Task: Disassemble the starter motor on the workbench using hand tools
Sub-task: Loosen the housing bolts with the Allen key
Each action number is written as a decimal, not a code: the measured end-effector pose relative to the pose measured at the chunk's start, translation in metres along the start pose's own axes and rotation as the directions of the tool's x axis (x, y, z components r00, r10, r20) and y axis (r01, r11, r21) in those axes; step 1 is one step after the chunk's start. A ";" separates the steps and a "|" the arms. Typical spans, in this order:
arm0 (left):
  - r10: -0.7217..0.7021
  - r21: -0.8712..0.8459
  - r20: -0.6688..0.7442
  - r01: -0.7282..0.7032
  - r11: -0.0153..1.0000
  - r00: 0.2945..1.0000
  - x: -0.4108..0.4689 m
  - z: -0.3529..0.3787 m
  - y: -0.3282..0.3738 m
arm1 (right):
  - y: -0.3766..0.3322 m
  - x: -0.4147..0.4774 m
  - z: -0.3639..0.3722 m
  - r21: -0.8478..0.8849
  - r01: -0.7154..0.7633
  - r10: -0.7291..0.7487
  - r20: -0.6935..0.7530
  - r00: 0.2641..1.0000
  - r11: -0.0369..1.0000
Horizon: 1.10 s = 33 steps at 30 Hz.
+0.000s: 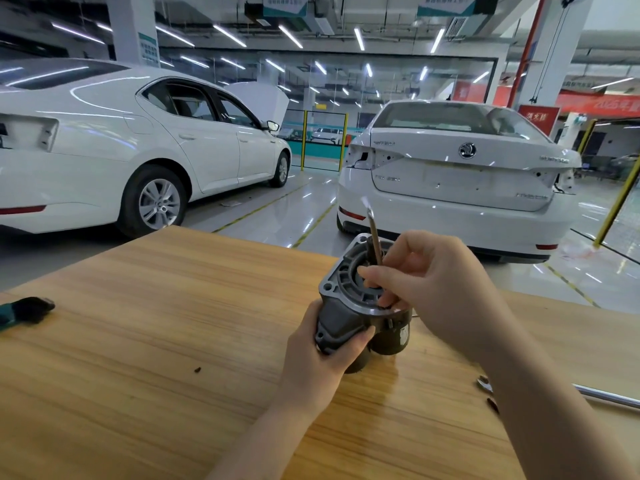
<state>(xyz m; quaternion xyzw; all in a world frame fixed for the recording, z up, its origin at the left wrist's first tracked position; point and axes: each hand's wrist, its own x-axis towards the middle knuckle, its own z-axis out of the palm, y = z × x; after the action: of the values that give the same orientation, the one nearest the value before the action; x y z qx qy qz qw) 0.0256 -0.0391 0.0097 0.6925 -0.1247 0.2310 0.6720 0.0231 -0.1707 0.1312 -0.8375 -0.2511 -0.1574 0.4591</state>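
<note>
Little done, apparently: grips starter motor (349, 306) upright on desk (138, 341) with left hand (318, 358), pinches thin metal rod (374, 237) at its open top with right hand (426, 282); casing not yet apart.

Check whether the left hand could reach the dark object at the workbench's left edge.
Probably yes, once freed: the left hand grips the starter motor, but bare workbench lies between it and the dark object.

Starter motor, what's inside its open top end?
A thin metal rod rises from the starter motor opening, pinched by the right hand. Its lower end and the deeper parts are covered by that hand.
</note>
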 end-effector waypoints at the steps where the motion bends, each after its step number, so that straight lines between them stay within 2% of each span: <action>1: -0.001 0.000 0.000 0.001 1.000 1.000 0.000 0.000 0.000 | 0.000 -0.001 -0.002 -0.002 0.003 -0.003 0.024 1.000 1.000; 5: -0.004 -0.007 0.013 0.004 1.000 1.000 0.000 0.000 0.000 | 0.000 -0.002 -0.008 -0.049 0.021 -0.018 0.071 0.997 0.999; 16: -0.022 -0.018 0.024 0.022 1.000 0.999 0.001 -0.001 0.000 | -0.004 -0.004 -0.005 -0.055 0.009 -0.013 -0.060 0.998 0.998; 20: -0.038 -0.028 0.030 0.038 0.999 0.999 0.001 -0.001 0.000 | -0.007 -0.005 -0.011 -0.125 0.059 -0.052 0.061 0.997 0.990; 23: -0.041 -0.026 0.035 0.042 0.999 0.999 0.001 -0.001 0.000 | -0.011 -0.007 -0.008 -0.109 0.063 -0.052 0.102 0.993 0.992; 27: -0.033 -0.020 0.021 0.034 0.999 0.999 0.002 0.000 0.000 | -0.012 -0.007 -0.005 -0.058 0.028 -0.024 0.059 0.998 0.998; 31: -0.030 -0.014 0.019 0.030 0.999 0.999 0.001 0.000 0.001 | -0.009 -0.006 -0.004 -0.030 0.008 -0.009 -0.056 0.998 1.000; 33: -0.026 -0.008 0.021 0.026 1.000 0.999 0.001 0.000 0.002 | -0.007 -0.005 -0.006 -0.035 0.018 -0.019 -0.053 0.998 0.999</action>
<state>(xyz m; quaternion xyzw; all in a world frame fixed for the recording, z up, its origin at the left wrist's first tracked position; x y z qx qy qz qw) 0.0252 -0.0386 0.0117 0.6938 -0.1237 0.2143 0.6763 0.0144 -0.1737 0.1369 -0.8385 -0.2437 -0.1882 0.4496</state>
